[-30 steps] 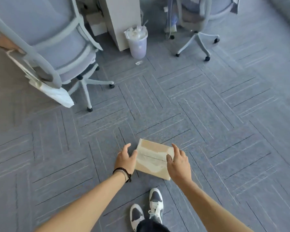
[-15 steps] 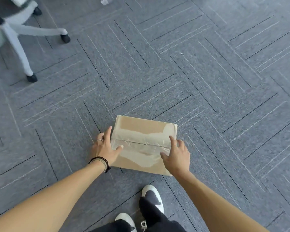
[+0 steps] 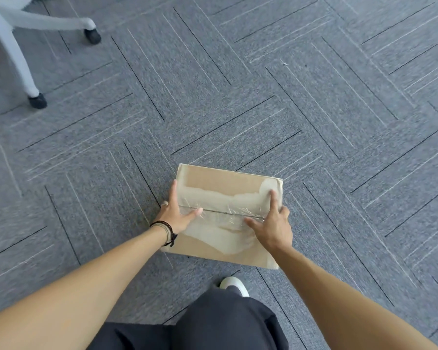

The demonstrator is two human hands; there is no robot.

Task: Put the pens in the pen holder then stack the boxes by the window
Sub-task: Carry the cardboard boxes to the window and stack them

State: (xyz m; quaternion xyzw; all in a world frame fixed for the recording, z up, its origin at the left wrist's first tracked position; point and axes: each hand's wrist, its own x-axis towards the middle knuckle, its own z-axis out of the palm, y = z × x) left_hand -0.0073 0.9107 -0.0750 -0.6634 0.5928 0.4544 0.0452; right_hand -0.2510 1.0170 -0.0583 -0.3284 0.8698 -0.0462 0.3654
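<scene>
A brown cardboard box, sealed with clear tape along its middle seam, lies flat on the grey carpet just in front of my feet. My left hand grips its left edge, thumb laid across the top near the seam, fingers down the side. My right hand rests on the right part of the top, fingers spread over the tape and reaching toward the right edge. No pens, pen holder or other boxes are in view.
White legs and black castors of an office chair stand at the upper left. Grey patterned carpet stretches all around the box. My white shoe and dark trouser leg sit directly below the box.
The view has tilted down and closer to the box; the chairs, bin and desk have left the frame. Both hands have settled further onto the box's sides and top.
</scene>
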